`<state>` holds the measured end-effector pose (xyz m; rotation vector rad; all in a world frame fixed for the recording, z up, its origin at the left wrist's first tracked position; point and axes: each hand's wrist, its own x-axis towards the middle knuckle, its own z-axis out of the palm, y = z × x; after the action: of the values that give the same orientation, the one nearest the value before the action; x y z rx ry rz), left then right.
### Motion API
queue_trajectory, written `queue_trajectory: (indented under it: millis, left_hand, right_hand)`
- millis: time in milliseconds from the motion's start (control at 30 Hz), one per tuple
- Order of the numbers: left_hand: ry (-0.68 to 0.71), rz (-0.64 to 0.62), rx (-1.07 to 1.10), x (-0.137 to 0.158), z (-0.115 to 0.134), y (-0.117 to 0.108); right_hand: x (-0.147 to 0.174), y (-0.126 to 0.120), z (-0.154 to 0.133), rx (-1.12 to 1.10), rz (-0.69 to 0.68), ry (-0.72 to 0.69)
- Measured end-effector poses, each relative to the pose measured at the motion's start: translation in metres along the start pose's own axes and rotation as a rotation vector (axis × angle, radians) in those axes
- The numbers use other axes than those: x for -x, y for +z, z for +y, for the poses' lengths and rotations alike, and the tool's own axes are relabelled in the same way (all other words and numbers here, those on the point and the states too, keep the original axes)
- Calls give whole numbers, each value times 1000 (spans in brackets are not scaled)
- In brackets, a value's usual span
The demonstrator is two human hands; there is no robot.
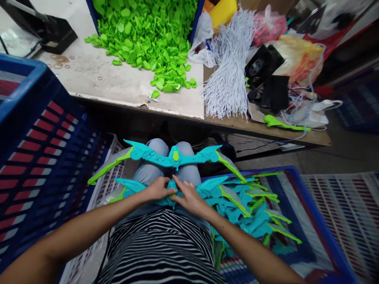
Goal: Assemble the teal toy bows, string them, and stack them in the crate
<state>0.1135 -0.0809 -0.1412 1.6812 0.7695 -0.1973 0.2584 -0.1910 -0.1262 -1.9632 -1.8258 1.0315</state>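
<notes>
We hold a turquoise bow (171,184) across our lap (191,175), its limbs (233,196) greyish with lime edges. Our left hand (159,190) and right hand (190,198) close around its centre. Just beyond lies a second bow (177,163), bearing a lime centre plate (175,156).

Narrow gap between far bow (175,156) and near bow (211,187), blue crate (32,75) leftward
</notes>
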Motion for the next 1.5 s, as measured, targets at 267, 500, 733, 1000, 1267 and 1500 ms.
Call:
queue_trajectory:
  millis: [267,500,733,1000,1267,1500]
  left_hand:
    - [-12,195,-278,16,15,11]
    - [290,275,-734,45,16,52]
    - [201,173,-839,34,14,34]
    - [130,-34,-453,28,40,-26]
    - [-133,-352,197,-12,33,-52]
    - [-47,-186,85,-16,28,-49]
  right_hand:
    - [-41,-53,-13,129,-94,-187]
    - [-222,-149,-71,384,508,-289]
    - [-298,-148,-92,465,478,-173]
    - [-239,-175,19,97,689,-259]
    - [-149,-152,6,-39,688,-380]
    - [-5,-30,0,42,427,-567]
